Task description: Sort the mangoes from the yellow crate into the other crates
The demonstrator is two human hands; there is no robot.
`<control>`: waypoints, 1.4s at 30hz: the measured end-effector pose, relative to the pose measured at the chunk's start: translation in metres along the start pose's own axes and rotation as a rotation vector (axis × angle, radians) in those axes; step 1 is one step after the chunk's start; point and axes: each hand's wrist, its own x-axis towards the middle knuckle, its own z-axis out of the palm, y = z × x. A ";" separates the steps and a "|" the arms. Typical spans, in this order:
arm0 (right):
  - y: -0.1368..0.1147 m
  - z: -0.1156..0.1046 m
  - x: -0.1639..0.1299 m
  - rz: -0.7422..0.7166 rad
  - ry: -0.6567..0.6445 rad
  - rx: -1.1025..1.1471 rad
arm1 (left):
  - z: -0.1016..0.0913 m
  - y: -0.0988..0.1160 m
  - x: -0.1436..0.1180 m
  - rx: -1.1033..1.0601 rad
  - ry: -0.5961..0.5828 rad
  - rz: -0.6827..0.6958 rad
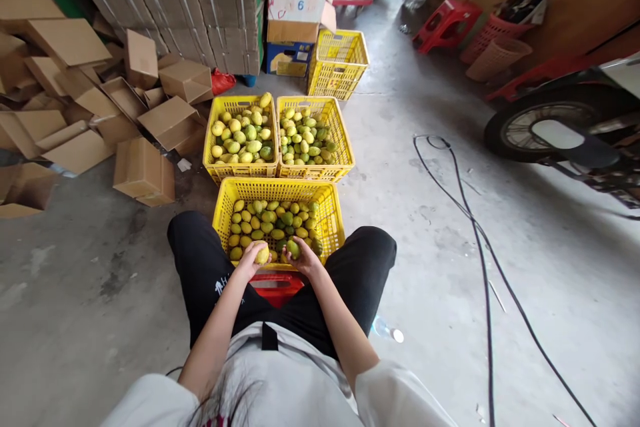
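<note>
Over the near yellow crate (226,203), between the person's knees, the left hand (249,259) grips a yellow fruit (262,254); just beside it, the right hand (304,257) holds a green fruit (293,249). Farther right, a black cable (475,227) crosses the floor.

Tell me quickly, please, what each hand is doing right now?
Left hand: closed around a yellow fruit at the near edge of the nearest yellow crate.
Right hand: closed around a green fruit over the same crate.
</note>
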 end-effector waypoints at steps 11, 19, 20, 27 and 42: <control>0.000 -0.007 0.006 -0.116 -0.076 -0.017 | 0.005 0.006 0.000 -0.127 0.020 -0.055; -0.001 -0.010 0.013 -0.214 -0.183 -0.046 | 0.006 0.005 -0.005 -0.155 -0.050 0.080; -0.001 -0.010 0.013 -0.224 -0.184 -0.045 | 0.006 0.006 -0.005 -0.161 -0.035 0.079; 0.006 -0.008 0.008 -0.095 -0.139 -0.149 | 0.006 0.009 -0.003 -0.136 0.055 0.055; 0.005 -0.011 0.019 -0.312 -0.122 -0.124 | 0.003 0.010 -0.012 -0.196 -0.174 -0.051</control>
